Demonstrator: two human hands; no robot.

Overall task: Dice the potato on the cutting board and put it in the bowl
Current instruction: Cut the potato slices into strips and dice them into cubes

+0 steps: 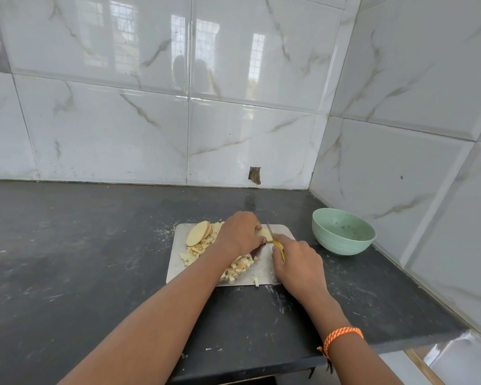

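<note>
Your left hand (240, 233) is curling its fingers over a potato piece (264, 234) on the steel cutting board (264, 269), pinning it down. Your right hand (296, 259) is gripping a yellow-handled knife (278, 245), blade resting against that piece. Slices (197, 233) and diced cubes (240, 265) are lying on the board. The green bowl (343, 232) is sitting just right of it.
</note>
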